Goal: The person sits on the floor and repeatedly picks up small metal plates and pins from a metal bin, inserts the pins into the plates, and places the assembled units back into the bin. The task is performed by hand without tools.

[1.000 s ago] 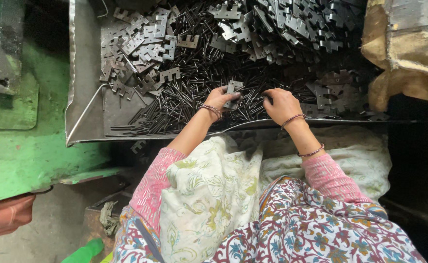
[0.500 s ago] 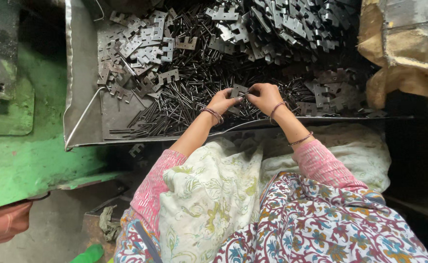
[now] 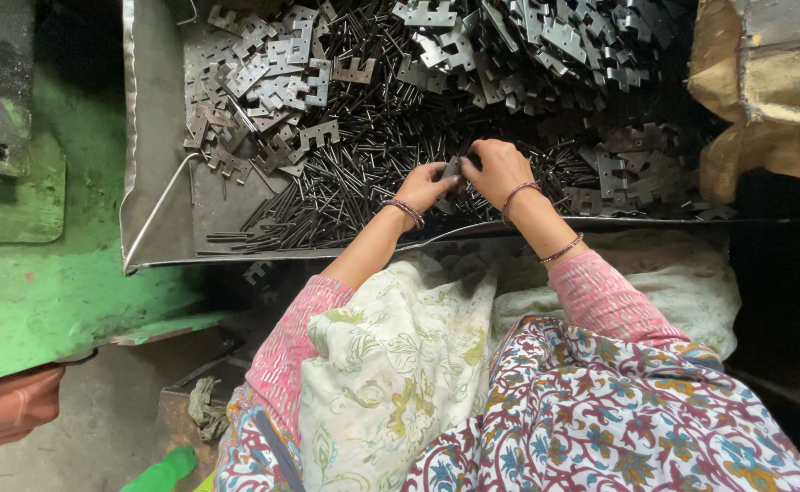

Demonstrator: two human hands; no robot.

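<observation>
At the near edge of the shallow grey sheet-metal tray (image 3: 149, 137), just above the person's lap, the left hand (image 3: 427, 187) and the right hand (image 3: 495, 169) meet, fingertips together around a small flat grey notched metal plate (image 3: 452, 168) that they pinch between them; whether a pin is already seated in it is too small to tell. Both wrists carry thin bangles and the forearms come out of pink patterned sleeves. Directly beneath and to the left of the hands lies a loose heap of thin dark metal pins (image 3: 327, 196), spread over the tray floor and reaching its front lip. Beyond that, toward the far side, a large pile of flat grey stamped hinge-like plates (image 3: 473, 55) covers most of the tray, with a smaller scatter of the same plates (image 3: 263, 82) at the left. As a judgement of progress, the work looks far from finished: both heaps remain large, only one piece is in hand, and no separate stack of completed pieces can be made out in view. A cream floral cloth (image 3: 391, 364) lies over the lap, a green painted machine body (image 3: 45, 273) stands to the left, and brown sacking (image 3: 764, 100) sits at the right.
</observation>
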